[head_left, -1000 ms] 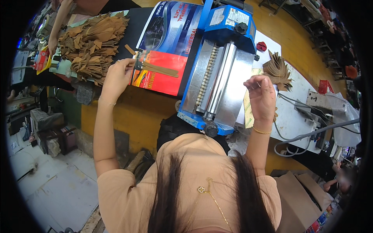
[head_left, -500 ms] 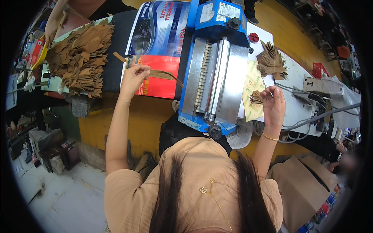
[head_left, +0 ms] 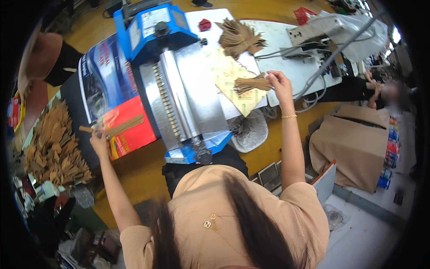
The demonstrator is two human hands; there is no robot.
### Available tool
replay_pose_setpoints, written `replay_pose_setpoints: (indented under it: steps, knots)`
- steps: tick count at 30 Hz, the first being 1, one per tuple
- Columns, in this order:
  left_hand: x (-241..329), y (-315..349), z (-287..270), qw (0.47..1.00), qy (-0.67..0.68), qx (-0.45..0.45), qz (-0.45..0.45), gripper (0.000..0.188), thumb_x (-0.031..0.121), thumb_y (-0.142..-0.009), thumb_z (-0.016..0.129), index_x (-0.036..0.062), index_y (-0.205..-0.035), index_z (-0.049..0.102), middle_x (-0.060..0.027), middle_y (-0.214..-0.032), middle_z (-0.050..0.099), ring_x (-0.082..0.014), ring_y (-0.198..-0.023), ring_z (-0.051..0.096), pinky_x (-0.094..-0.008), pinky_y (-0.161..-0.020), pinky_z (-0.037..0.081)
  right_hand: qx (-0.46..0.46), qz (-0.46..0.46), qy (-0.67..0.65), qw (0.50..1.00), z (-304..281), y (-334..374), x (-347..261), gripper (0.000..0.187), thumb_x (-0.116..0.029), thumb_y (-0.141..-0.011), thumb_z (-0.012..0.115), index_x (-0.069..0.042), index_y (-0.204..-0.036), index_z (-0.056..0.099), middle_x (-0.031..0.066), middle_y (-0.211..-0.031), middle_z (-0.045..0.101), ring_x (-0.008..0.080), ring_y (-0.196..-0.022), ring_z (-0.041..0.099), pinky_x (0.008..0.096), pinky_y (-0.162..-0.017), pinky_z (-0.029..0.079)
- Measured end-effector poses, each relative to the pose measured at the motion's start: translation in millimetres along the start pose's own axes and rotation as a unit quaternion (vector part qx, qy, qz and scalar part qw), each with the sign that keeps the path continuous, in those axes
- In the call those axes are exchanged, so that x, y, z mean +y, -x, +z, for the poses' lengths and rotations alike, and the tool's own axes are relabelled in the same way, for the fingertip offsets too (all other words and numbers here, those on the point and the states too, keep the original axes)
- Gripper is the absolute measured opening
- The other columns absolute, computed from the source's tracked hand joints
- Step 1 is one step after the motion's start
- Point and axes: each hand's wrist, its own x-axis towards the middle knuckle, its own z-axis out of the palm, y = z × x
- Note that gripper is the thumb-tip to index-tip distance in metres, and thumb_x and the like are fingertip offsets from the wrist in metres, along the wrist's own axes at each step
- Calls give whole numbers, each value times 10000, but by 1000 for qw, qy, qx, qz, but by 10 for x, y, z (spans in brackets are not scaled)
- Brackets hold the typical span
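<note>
While the right hand (head_left: pixel 280 84) is pinching the right end of a brown bundle (head_left: pixel 251 84), its fingers are closing narrowly on the gathered ends, and the bundle is lying over the yellow sheet (head_left: pixel 224 67), right of the machine (head_left: pixel 178 92). On the machine's other side, the left hand (head_left: pixel 99 144) is resting its partly curled fingers at the near end of the brown strips (head_left: pixel 130 124), which are lying slantwise on the red sheet (head_left: pixel 139 136); whether it is gripping them, I cannot tell. A short strip (head_left: pixel 85 129) is lying just beside those fingertips.

The strips are looking thin, light and bendable, probably like leather or something similar, with little risk of breaking. Lying flat, they are offering only a low edge, so a fingertip pinch at one end is seeming best. The bundle is likely behaving less neatly: its free left ends are spreading, and loose layers could be sliding over one another. A firm pinch across the whole stack, thumb against fingers, is suiting it better than holding the outer layers alone.
</note>
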Motion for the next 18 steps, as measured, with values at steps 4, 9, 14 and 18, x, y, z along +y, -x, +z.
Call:
replay_pose_setpoints:
  steps: [4,9,14,18]
  knots:
    - [603,119,-245,998,38,42,35,582,242,-810,687,64,-1324,479,-221,-1157,491,-338,-1068,507,-396,-930,406,-8,-36,198,979,-54,-200,421,162,-137,-845,624,-32,-949,689,107,-851,683,195,-754,648,307,-704,501]
    - [1562,443,-552,988,43,92,115,614,251,-835,663,111,-1379,416,-197,-1299,367,-326,-1216,366,-410,-1001,339,-108,-97,355,923,199,-364,789,132,-123,-799,636,-55,-883,712,138,-880,658,310,-833,630,381,-775,495]
    - [2142,800,-770,981,118,89,126,610,244,-853,654,119,-1391,397,-199,-1342,306,-329,-1249,325,-429,-1044,284,-189,-172,420,871,290,-395,887,356,-88,-703,710,-144,-1048,641,48,-989,576,261,-1039,546,419,-838,473]
    - [2266,990,-834,979,111,111,128,609,226,-865,652,99,-1396,381,-191,-1349,298,-324,-1261,314,-425,-1053,279,-175,-238,478,827,320,-286,900,457,-133,-685,739,-185,-1113,591,32,-1000,555,232,-1037,518,445,-870,430]
